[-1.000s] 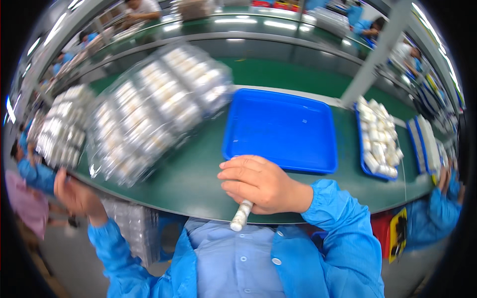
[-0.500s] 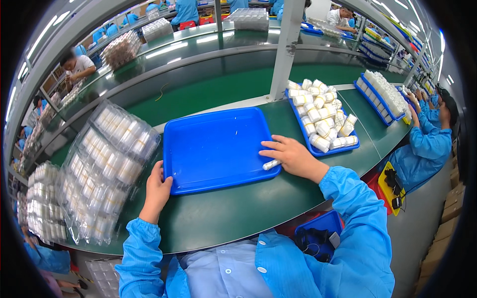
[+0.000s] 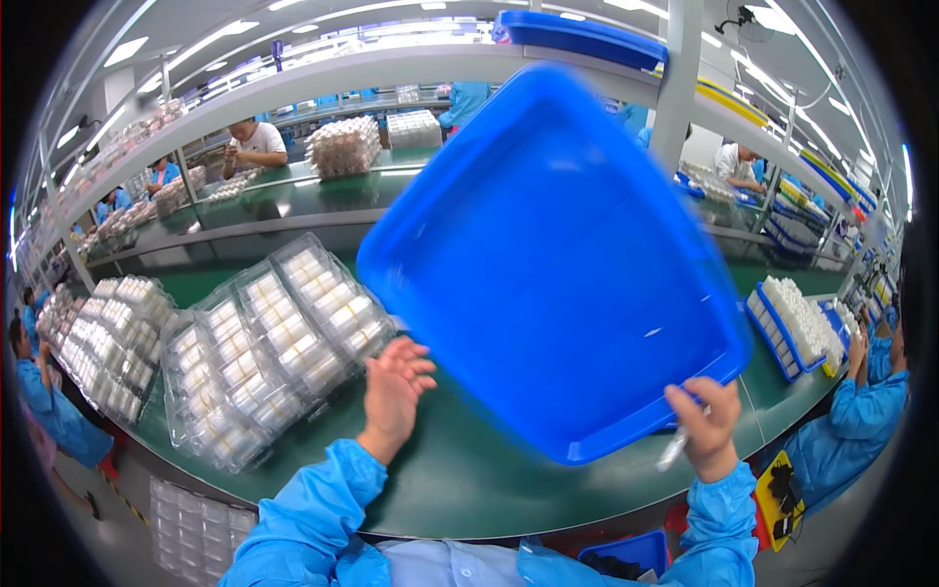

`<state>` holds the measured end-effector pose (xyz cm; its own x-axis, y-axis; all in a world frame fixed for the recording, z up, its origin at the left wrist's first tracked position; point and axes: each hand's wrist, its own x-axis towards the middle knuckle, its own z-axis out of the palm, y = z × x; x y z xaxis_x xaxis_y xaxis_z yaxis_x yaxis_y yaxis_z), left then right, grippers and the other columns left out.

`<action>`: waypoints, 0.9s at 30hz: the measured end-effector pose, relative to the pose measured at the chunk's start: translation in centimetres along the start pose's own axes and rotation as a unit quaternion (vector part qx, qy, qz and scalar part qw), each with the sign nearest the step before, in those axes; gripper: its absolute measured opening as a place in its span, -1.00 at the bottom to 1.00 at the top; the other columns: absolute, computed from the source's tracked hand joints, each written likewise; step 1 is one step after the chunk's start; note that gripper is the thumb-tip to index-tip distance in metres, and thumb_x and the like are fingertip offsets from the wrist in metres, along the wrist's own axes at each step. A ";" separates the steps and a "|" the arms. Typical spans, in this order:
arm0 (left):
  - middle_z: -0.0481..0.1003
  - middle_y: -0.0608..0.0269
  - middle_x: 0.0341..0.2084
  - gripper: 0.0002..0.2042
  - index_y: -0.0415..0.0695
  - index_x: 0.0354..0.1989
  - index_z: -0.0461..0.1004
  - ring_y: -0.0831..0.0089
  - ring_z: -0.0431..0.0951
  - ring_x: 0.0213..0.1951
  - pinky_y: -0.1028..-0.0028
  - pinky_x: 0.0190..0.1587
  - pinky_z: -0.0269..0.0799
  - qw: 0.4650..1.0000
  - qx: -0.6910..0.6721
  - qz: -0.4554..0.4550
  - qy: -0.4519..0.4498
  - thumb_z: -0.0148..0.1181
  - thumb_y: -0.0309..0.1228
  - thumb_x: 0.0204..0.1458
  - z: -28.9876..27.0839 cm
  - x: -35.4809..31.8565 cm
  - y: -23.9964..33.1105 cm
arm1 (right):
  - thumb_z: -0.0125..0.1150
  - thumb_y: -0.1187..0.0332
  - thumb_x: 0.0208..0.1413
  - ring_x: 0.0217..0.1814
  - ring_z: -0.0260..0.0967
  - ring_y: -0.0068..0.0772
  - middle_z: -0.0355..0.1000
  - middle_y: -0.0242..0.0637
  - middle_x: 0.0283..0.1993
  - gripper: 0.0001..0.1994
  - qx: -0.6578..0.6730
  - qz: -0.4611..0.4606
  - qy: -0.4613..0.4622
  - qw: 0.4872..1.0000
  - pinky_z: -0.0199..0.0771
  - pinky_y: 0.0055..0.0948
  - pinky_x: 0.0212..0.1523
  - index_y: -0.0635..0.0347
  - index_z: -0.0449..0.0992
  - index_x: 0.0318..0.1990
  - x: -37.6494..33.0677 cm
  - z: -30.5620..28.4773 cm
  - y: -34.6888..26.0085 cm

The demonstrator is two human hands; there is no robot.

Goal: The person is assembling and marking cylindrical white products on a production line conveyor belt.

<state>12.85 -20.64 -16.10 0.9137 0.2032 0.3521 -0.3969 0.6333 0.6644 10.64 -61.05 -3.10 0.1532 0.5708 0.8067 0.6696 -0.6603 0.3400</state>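
A blue plastic tray [image 3: 548, 264] is lifted off the bench and tilted up in front of me, blurred by motion. My right hand [image 3: 708, 423] grips it by the near right rim. A small white cylindrical piece [image 3: 673, 450] also sticks out from that hand's fingers. My left hand [image 3: 396, 393] is off the tray, its fingers apart with nothing in them. Nearest to it is a clear blister tray [image 3: 274, 342] of white rolls with yellow bands. The tray of loose white rolls at the right is hidden behind the lifted tray.
More filled clear trays [image 3: 112, 342] stand at the left on the green bench [image 3: 440, 489]. A blue tray [image 3: 582, 37] rests on the overhead shelf, beside a post [image 3: 677, 108]. At the right are a tray of white pieces [image 3: 792, 328] and a co-worker in blue [image 3: 846, 421].
The blue tray has come up off the bench and tilted, held by my right hand. My left hand has let go of its rim. My view has tipped upward.
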 end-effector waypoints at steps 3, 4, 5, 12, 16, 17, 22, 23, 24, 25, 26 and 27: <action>0.45 0.18 -0.11 -0.55 -0.20 0.06 0.36 0.48 0.49 -0.22 0.51 -0.19 0.45 0.986 0.144 -0.083 -0.011 -0.15 -0.05 0.31 -2.8 -1.8 -4.5 | 0.32 0.56 -0.38 -0.25 0.39 -0.16 0.37 -0.23 -0.27 -0.63 -0.020 0.018 0.073 0.997 0.44 -0.30 -0.30 0.13 0.61 -0.25 4.8 -0.7 2.5; 0.45 0.19 -0.11 -0.57 -0.22 0.06 0.37 0.50 0.48 -0.23 0.52 -0.20 0.45 0.976 0.191 -0.097 -0.028 -0.14 -0.08 0.31 -2.2 -2.1 -5.1 | 0.30 0.60 -0.37 -0.25 0.40 -0.18 0.37 -0.19 -0.28 -0.61 -0.011 0.017 0.083 0.996 0.43 -0.35 -0.31 0.18 0.59 -0.22 6.8 -0.9 3.6; 0.46 0.20 -0.10 -0.59 -0.23 0.05 0.38 0.51 0.48 -0.23 0.52 -0.20 0.44 0.964 0.235 -0.112 -0.047 -0.14 -0.12 0.32 -1.3 -2.5 -5.4 | 0.27 0.63 -0.37 -0.23 0.40 -0.18 0.36 -0.16 -0.28 -0.59 0.005 0.006 0.105 0.994 0.43 -0.35 -0.31 0.21 0.58 -0.20 8.8 -0.8 4.9; 0.50 0.22 -0.15 -0.63 -0.25 0.01 0.42 0.56 0.48 -0.28 0.55 -0.21 0.44 0.947 0.291 -0.111 -0.076 -0.10 -0.18 0.32 -1.3 -2.6 -4.5 | 0.20 0.40 0.11 -0.07 0.41 -0.18 0.45 -0.18 -0.13 -0.77 0.099 0.112 0.121 0.981 0.38 -0.34 -0.04 0.19 0.53 -0.07 26.7 2.3 11.8; 0.49 0.20 -0.15 -0.61 -0.26 0.02 0.40 0.54 0.47 -0.27 0.53 -0.19 0.43 0.950 0.265 -0.144 -0.078 -0.11 -0.16 0.32 -1.3 -2.5 -5.3 | 0.14 0.21 0.08 -0.01 0.40 -0.03 0.46 -0.07 -0.08 -0.64 -0.008 0.167 0.048 0.985 0.35 -0.21 0.03 0.14 0.50 0.00 33.8 5.3 17.5; 0.49 0.19 -0.14 -0.60 -0.26 0.03 0.40 0.53 0.47 -0.26 0.51 -0.18 0.43 0.949 0.269 -0.148 -0.080 -0.12 -0.15 0.32 -1.5 -2.4 -5.0 | 0.12 0.24 0.05 0.01 0.40 0.01 0.47 -0.04 -0.07 -0.64 0.020 0.180 0.047 0.982 0.34 -0.19 0.04 0.14 0.50 0.01 34.6 6.7 18.7; 0.51 0.23 -0.19 -0.62 -0.26 0.01 0.42 0.56 0.47 -0.28 0.54 -0.20 0.43 0.947 0.273 -0.150 -0.081 -0.11 -0.16 0.32 -1.4 -2.4 -4.6 | -0.02 0.39 -0.07 0.00 0.40 0.15 0.49 0.10 -0.11 -0.57 -0.009 0.206 0.026 0.978 0.35 -0.11 0.03 0.14 0.49 0.02 36.4 9.5 21.5; 0.52 0.24 -0.22 -0.63 -0.25 0.00 0.43 0.57 0.47 -0.29 0.55 -0.21 0.43 0.946 0.275 -0.150 -0.083 -0.10 -0.17 0.32 -1.2 -2.5 -4.8 | -0.04 0.40 -0.07 -0.01 0.41 0.16 0.50 0.11 -0.12 -0.57 -0.033 0.207 0.019 0.978 0.36 -0.10 0.03 0.14 0.49 0.02 36.1 9.8 22.6; 0.52 0.24 -0.22 -0.63 -0.25 0.00 0.43 0.57 0.47 -0.29 0.55 -0.21 0.42 0.945 0.280 -0.148 -0.086 -0.10 -0.18 0.32 -1.4 -2.5 -4.7 | -0.07 0.43 -0.07 -0.04 0.42 0.14 0.50 0.11 -0.14 -0.57 -0.028 0.203 0.013 0.979 0.38 -0.10 0.03 0.13 0.49 0.02 36.2 10.2 22.3; 0.52 0.24 -0.21 -0.64 -0.25 -0.01 0.43 0.57 0.47 -0.29 0.55 -0.21 0.42 0.943 0.284 -0.146 -0.090 -0.10 -0.18 0.32 -1.5 -2.5 -4.6 | -0.06 0.44 -0.06 -0.04 0.42 0.13 0.50 0.10 -0.13 -0.57 -0.037 0.205 -0.001 0.978 0.38 -0.11 0.03 0.12 0.50 0.02 36.3 10.6 22.0; 0.52 0.24 -0.21 -0.64 -0.25 -0.01 0.43 0.57 0.47 -0.30 0.55 -0.20 0.42 0.942 0.288 -0.144 -0.094 -0.10 -0.18 0.32 -1.6 -2.5 -4.5 | -0.06 0.44 -0.06 -0.03 0.43 0.11 0.50 0.09 -0.12 -0.57 -0.047 0.207 -0.015 0.977 0.39 -0.11 0.03 0.11 0.50 0.02 36.4 11.0 21.6; 0.52 0.25 -0.22 -0.64 -0.25 -0.01 0.43 0.57 0.47 -0.30 0.55 -0.21 0.42 0.941 0.293 -0.144 -0.093 -0.10 -0.19 0.32 -1.6 -2.5 -4.5 | -0.06 0.45 -0.05 -0.03 0.43 0.09 0.51 0.09 -0.12 -0.57 -0.056 0.206 -0.029 0.976 0.40 -0.12 0.04 0.10 0.50 0.03 36.6 11.3 21.2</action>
<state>12.52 -22.79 -20.99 0.9810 -0.0822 0.1759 -0.1663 0.1111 0.9798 38.66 -48.61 28.18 0.4365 0.2697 0.8583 0.4590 -0.8873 0.0454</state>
